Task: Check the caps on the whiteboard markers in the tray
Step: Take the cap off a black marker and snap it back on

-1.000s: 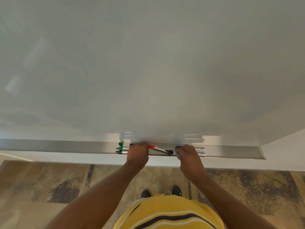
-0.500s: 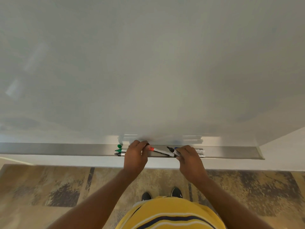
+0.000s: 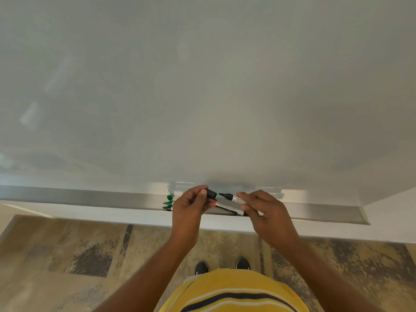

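Left hand (image 3: 189, 208) pinches a black cap (image 3: 211, 194) at its fingertips, just above the tray (image 3: 90, 198). Right hand (image 3: 265, 210) grips the uncapped black marker (image 3: 234, 198), tip pointing at the cap, a small gap between them. Red-banded marker (image 3: 227, 207) lies in the tray below both hands. Green-capped markers (image 3: 168, 202) sit left of the left hand. Whiteboard (image 3: 202, 86) above.

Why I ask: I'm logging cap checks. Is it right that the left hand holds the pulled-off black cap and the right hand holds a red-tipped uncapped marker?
Not quite. The head view shows the right hand holding a black-tipped uncapped marker, not red-tipped. The left hand does hold the pulled-off black cap.
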`<state>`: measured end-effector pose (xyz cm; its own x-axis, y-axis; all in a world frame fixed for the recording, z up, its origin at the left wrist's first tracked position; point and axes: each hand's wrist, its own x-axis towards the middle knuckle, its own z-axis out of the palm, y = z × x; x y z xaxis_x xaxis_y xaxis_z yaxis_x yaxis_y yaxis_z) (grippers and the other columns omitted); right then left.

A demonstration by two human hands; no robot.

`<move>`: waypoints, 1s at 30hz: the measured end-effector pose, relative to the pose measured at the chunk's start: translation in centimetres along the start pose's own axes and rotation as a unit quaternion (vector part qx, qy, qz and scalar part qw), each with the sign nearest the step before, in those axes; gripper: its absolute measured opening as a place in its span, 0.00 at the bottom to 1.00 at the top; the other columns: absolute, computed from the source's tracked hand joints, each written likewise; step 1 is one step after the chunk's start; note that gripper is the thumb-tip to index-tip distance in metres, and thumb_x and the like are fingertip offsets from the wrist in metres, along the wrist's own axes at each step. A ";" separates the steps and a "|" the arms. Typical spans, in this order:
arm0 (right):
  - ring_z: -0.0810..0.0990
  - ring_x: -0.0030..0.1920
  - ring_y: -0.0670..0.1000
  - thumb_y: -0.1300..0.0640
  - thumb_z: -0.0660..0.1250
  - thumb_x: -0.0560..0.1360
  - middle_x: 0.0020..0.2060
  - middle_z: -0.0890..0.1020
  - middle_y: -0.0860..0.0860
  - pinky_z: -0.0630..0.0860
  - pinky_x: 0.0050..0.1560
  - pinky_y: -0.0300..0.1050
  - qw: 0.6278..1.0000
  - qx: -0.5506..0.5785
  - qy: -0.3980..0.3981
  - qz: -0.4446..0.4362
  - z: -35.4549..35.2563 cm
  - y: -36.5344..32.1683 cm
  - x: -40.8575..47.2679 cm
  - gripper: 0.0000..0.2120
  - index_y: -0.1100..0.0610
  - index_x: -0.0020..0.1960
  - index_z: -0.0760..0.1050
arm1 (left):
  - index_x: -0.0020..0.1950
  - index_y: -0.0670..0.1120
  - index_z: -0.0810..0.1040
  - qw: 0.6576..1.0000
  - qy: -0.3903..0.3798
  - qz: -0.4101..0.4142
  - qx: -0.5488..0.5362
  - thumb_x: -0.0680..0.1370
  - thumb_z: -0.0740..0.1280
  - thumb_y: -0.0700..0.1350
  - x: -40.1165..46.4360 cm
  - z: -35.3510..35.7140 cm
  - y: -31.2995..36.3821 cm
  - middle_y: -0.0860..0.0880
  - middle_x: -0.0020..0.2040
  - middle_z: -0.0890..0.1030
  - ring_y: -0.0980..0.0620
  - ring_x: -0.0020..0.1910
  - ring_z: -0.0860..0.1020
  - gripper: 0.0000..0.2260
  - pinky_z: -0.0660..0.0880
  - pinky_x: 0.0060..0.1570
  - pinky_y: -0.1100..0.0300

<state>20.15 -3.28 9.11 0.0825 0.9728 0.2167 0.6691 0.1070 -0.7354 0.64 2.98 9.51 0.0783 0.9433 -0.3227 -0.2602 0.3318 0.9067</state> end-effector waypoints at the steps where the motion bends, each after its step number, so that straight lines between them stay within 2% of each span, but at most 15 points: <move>1: 0.77 0.45 0.44 0.59 0.67 0.76 0.45 0.80 0.45 0.74 0.44 0.35 1.000 -0.010 0.001 -0.006 -0.2 -0.1 0.1 0.16 0.50 0.63 0.76 | 0.53 0.40 0.83 1.000 0.000 0.005 0.002 0.80 0.65 0.37 -0.1 0.1 0.1 0.40 0.45 0.85 0.47 0.41 0.84 0.07 0.82 0.45 0.58; 4: 0.75 0.44 0.43 0.57 0.66 0.76 0.44 0.80 0.46 0.70 0.44 0.28 0.999 -0.044 0.000 -0.022 -0.6 -0.5 0.4 0.15 0.51 0.62 0.77 | 0.54 0.40 0.82 1.000 -0.004 0.011 0.004 0.80 0.65 0.37 -0.3 0.2 0.3 0.38 0.48 0.85 0.44 0.43 0.84 0.07 0.82 0.48 0.56; 6: 0.75 0.44 0.43 0.57 0.65 0.76 0.43 0.80 0.47 0.69 0.43 0.27 0.998 -0.052 -0.005 -0.026 -0.7 -0.7 0.7 0.15 0.52 0.62 0.77 | 0.54 0.40 0.82 1.000 -0.006 0.012 0.006 0.80 0.65 0.37 -0.3 0.3 0.4 0.37 0.49 0.85 0.43 0.44 0.84 0.07 0.82 0.50 0.53; 11: 0.75 0.43 0.48 0.61 0.69 0.74 0.43 0.81 0.50 0.73 0.42 0.38 0.994 -0.090 -0.020 -0.053 -0.8 -1.3 1.1 0.16 0.54 0.62 0.77 | 0.55 0.40 0.81 0.999 -0.029 0.017 0.041 0.79 0.66 0.38 -0.5 0.5 0.4 0.39 0.48 0.85 0.41 0.47 0.84 0.07 0.82 0.52 0.52; 15: 0.78 0.48 0.53 0.61 0.70 0.74 0.49 0.83 0.53 0.74 0.50 0.46 0.995 -0.097 -0.006 -0.019 -0.7 -1.4 1.7 0.15 0.57 0.60 0.78 | 0.52 0.44 0.84 0.990 -0.036 0.041 0.133 0.78 0.69 0.39 0.0 0.1 0.7 0.45 0.43 0.87 0.47 0.43 0.86 0.06 0.82 0.47 0.58; 18: 0.79 0.48 0.55 0.64 0.70 0.72 0.48 0.83 0.54 0.74 0.51 0.46 0.996 -0.085 -0.009 -0.027 -0.7 -1.3 1.9 0.13 0.59 0.57 0.80 | 0.50 0.44 0.85 0.985 -0.048 0.036 0.164 0.77 0.70 0.40 0.5 -0.4 1.2 0.45 0.39 0.87 0.49 0.40 0.85 0.05 0.81 0.45 0.60; 22: 0.80 0.47 0.56 0.67 0.70 0.71 0.47 0.84 0.55 0.76 0.51 0.49 0.996 -0.080 0.001 -0.040 -0.4 -1.3 2.3 0.13 0.60 0.55 0.81 | 0.50 0.41 0.85 0.984 -0.062 0.029 0.166 0.76 0.71 0.40 0.8 -0.6 1.5 0.42 0.40 0.87 0.45 0.40 0.85 0.05 0.82 0.48 0.56; 25: 0.80 0.46 0.57 0.66 0.69 0.71 0.47 0.84 0.55 0.77 0.50 0.51 0.995 -0.087 0.009 -0.047 0.1 -1.2 2.5 0.12 0.60 0.54 0.81 | 0.50 0.40 0.85 0.983 -0.067 0.023 0.169 0.77 0.70 0.39 1.1 -0.8 1.4 0.41 0.39 0.86 0.45 0.39 0.85 0.05 0.82 0.46 0.57; 30: 0.79 0.47 0.54 0.66 0.72 0.71 0.48 0.83 0.53 0.75 0.52 0.45 0.996 -0.075 -0.004 -0.047 0.7 -0.4 2.9 0.14 0.59 0.56 0.80 | 0.48 0.41 0.84 0.975 -0.086 0.034 0.200 0.77 0.70 0.39 2.1 -1.2 1.7 0.44 0.38 0.86 0.48 0.38 0.85 0.04 0.81 0.43 0.62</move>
<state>19.59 -0.38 9.54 0.0082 0.9613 0.2753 0.7769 0.1672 -0.6071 -0.81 5.53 10.02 0.2423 0.9403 -0.2388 0.1234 0.2143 0.9689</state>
